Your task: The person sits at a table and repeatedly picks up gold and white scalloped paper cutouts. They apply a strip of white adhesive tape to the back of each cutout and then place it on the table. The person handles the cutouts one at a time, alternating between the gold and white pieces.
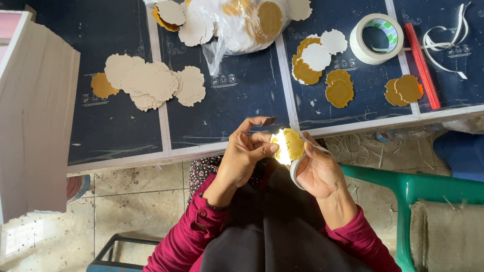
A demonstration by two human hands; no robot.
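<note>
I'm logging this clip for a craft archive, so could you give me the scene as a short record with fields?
setting: dark blue table top with white strips, seen from above
left hand: left hand pinching the edge of the gold scalloped disc
right hand: right hand supporting the same disc, a white tape strip looped by its fingers
on table: plastic bag of discs, cream disc pile, gold disc pairs, tape roll, red stick
nearby: green plastic chair, wooden panel
</note>
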